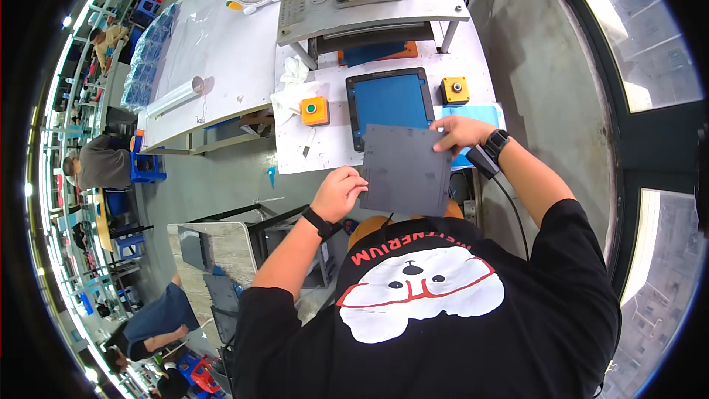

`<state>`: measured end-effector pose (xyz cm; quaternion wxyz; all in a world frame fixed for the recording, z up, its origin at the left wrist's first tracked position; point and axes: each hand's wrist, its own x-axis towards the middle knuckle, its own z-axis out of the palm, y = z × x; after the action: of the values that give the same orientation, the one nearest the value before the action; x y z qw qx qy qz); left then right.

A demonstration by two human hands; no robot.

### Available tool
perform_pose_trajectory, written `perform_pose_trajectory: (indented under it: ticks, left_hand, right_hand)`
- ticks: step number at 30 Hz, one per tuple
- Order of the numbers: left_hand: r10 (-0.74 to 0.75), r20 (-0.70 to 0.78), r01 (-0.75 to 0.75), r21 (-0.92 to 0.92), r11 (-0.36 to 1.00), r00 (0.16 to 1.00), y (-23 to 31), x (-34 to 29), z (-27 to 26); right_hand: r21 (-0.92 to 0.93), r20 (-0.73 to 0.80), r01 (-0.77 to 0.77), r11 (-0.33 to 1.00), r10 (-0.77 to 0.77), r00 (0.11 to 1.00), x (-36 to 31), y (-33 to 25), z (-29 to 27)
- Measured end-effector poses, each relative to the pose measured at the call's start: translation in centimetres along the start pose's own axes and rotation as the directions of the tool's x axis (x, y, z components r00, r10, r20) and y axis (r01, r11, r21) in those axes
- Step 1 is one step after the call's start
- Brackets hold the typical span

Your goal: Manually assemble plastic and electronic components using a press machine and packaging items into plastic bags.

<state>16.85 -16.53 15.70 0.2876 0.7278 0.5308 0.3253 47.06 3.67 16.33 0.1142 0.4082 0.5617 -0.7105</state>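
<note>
A thin dark grey rectangular panel (405,171) hangs in front of my body at the table's near edge. My left hand (341,192) is closed on its left edge, fingers pinched together. With thumb and fingers my right hand (461,135) grips the panel's upper right corner. Just beyond it, a black frame with a blue inner surface (391,100) lies on the white table, its near part covered by the panel. A light blue sheet (480,114) lies beside my right hand.
A press (369,18) on metal posts stands behind the frame. Yellow boxes with a green button (314,110) and a dark button (455,90) flank it. White cloth (294,92) lies at left. Several dark panels rest on a side table (236,240). Other people work far left.
</note>
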Motion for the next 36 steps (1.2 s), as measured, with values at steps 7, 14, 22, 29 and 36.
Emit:
perform_pose_trajectory:
  ticks: [7, 14, 22, 29, 36]
  left_hand:
    - [-0.132, -0.243, 0.126, -0.041, 0.991, 0.961, -3.5, 4.0, 4.9]
    - [-0.146, -0.273, 0.169, 0.063, 0.984, 0.951, -11.9, 9.4, 5.8]
    - [-0.17, -0.235, 0.186, 0.044, 0.982, 0.957, -15.1, 10.6, 6.2]
    - [-0.222, -0.204, 0.229, 0.011, 0.973, 0.953, -14.9, 10.0, 5.8]
    - [-0.218, -0.22, 0.224, 0.004, 0.975, 0.951, -15.0, 10.3, 5.9]
  right_hand:
    - [0.268, -0.552, 0.388, 0.882, -0.189, 0.812, 4.1, 3.7, -1.9]
    - [-0.204, -0.775, 0.248, 0.947, -0.311, 0.55, 11.8, 4.1, -3.5]
    - [-0.407, -0.745, 0.055, 0.912, -0.366, 0.558, 14.3, 1.9, -3.9]
    - [-0.509, -0.725, 0.059, 0.859, -0.465, 0.508, 15.1, 2.4, -3.1]
    - [-0.6, -0.667, 0.071, 0.797, -0.547, 0.506, 14.0, 3.0, -2.4]
